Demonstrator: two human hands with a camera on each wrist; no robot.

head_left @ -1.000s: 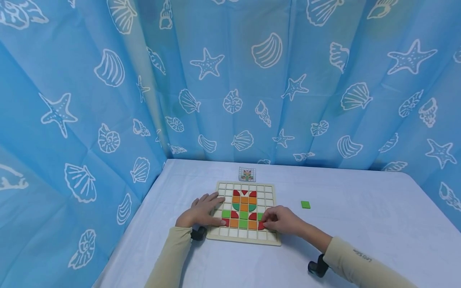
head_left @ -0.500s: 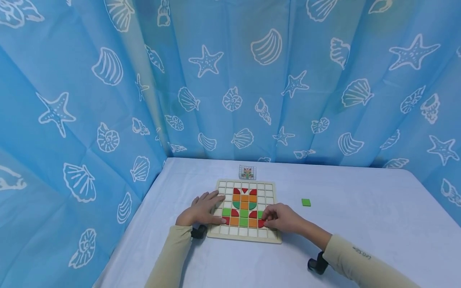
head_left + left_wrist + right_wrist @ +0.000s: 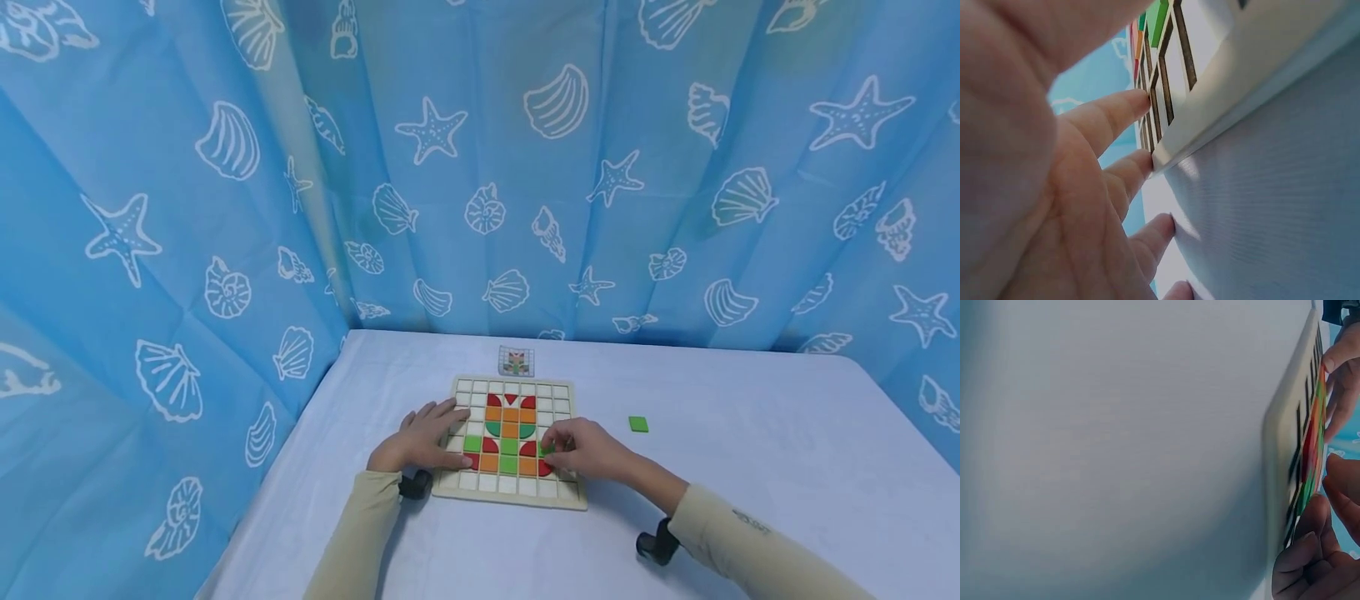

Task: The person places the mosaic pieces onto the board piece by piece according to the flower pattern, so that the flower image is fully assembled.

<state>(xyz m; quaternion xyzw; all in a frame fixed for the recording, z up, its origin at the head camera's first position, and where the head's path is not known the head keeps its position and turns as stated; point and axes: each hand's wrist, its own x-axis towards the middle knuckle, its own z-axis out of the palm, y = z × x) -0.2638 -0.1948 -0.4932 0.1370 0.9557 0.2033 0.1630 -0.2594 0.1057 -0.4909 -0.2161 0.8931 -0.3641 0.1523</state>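
Observation:
A cream-framed grid board (image 3: 510, 502) lies on the table. Red, orange and green tiles form a pattern among white squares on it. My left hand (image 3: 423, 437) is spread over the board's left side, thumb near a red tile (image 3: 470, 461) at lower left. In the left wrist view, fingertips (image 3: 1138, 103) rest at the board's edge. My right hand (image 3: 588, 450) is at the right side, thumb and index finger curled around a light green square tile (image 3: 547, 448), partly hidden by the fingers. Just below it is a red rounded tile (image 3: 543, 467).
Right of the board, a loose green square tile (image 3: 638, 424) lies on the white tablecloth (image 3: 720, 467). Behind the board stands a small pattern card (image 3: 516, 362). A blue shell-print curtain (image 3: 480, 167) hangs at the table's back and left.
My right hand's fingertips have shifted slightly up, from beside the red rounded tile to the light green square tile above it. My left hand stays in place on the board.

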